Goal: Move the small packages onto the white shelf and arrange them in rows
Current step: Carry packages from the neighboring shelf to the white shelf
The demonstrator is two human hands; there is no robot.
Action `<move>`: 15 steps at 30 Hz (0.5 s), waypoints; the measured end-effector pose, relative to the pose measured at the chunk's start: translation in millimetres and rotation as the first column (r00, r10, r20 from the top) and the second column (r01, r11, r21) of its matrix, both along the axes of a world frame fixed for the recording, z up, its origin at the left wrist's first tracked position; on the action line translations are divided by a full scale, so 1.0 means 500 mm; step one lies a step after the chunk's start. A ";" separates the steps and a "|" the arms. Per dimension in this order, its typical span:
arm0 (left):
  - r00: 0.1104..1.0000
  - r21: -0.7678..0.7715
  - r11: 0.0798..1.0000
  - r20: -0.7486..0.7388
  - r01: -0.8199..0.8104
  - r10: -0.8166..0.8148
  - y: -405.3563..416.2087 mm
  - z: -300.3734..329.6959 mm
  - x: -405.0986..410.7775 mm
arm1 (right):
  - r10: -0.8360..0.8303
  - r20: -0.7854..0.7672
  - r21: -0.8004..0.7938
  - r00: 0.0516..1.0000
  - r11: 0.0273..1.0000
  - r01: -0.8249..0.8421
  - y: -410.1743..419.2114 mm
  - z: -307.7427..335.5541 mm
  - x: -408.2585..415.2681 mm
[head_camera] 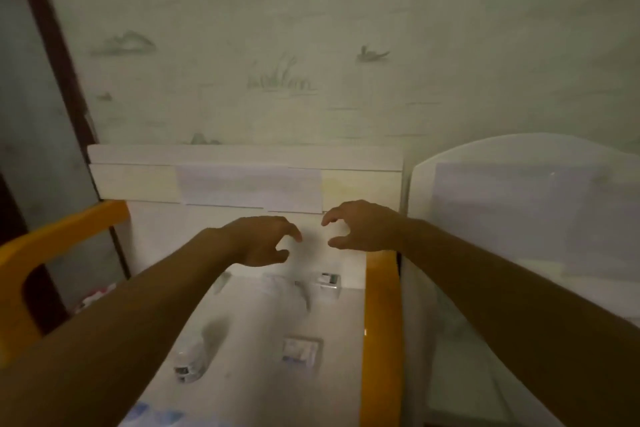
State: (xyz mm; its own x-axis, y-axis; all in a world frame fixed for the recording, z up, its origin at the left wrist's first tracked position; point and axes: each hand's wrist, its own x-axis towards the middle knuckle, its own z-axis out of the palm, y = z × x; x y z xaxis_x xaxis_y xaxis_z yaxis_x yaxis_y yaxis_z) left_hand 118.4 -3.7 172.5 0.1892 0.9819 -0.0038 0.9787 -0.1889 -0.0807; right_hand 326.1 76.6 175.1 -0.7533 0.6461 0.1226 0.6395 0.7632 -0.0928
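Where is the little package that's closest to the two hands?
In the head view, the small package sits at the back of the white shelf, just below the right hand and near the yellow side rail.

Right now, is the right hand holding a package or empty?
Empty: the right hand hovers with curled fingers and thumb apart, nothing between them.

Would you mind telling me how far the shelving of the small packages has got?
Three small packages lie loose on the white shelf: at the back, middle and front left. No rows yet. The left hand and right hand hover empty above them.
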 end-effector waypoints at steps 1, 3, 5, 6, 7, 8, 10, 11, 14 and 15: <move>1.000 -0.017 1.000 -0.001 -0.022 0.022 -0.015 -0.009 -0.033 | 0.010 0.026 -0.006 1.000 1.000 -0.009 -0.011 -0.008 -0.033; 0.998 -0.047 0.997 -0.010 -0.067 0.066 -0.043 -0.032 -0.093 | 0.031 0.080 -0.013 0.996 0.999 -0.030 -0.032 -0.024 -0.091; 0.995 -0.078 0.992 -0.008 -0.104 0.103 -0.066 -0.054 -0.145 | 0.055 0.088 -0.024 0.995 0.998 -0.053 -0.051 -0.039 -0.143; 0.993 -0.094 0.989 -0.004 -0.117 0.117 -0.075 -0.065 -0.168 | 0.068 0.088 -0.035 0.994 0.997 -0.065 -0.060 -0.048 -0.165; 0.991 -0.111 0.985 -0.003 -0.130 0.131 -0.083 -0.076 -0.191 | 0.083 0.095 -0.046 0.992 0.996 -0.079 -0.068 -0.057 -0.185; 0.989 -0.127 0.981 -0.011 -0.146 0.145 -0.088 -0.086 -0.211 | 0.097 0.112 -0.056 0.989 0.994 -0.091 -0.073 -0.068 -0.204; 0.984 -0.161 0.971 -0.016 -0.180 0.179 -0.093 -0.112 -0.249 | 0.113 0.156 -0.072 0.981 0.992 -0.102 -0.073 -0.094 -0.235; 0.980 -0.190 0.962 0.011 -0.195 0.201 -0.095 -0.128 -0.264 | 0.114 0.171 -0.079 0.979 0.992 -0.101 -0.068 -0.109 -0.249; 0.947 -0.353 0.903 0.112 -0.244 0.300 -0.107 -0.182 -0.294 | 0.106 0.234 -0.122 0.966 0.989 -0.079 -0.038 -0.149 -0.285; 0.943 -0.401 0.878 0.090 -0.260 0.320 -0.113 -0.203 -0.298 | 0.101 0.262 -0.134 0.960 0.989 -0.067 -0.024 -0.162 -0.297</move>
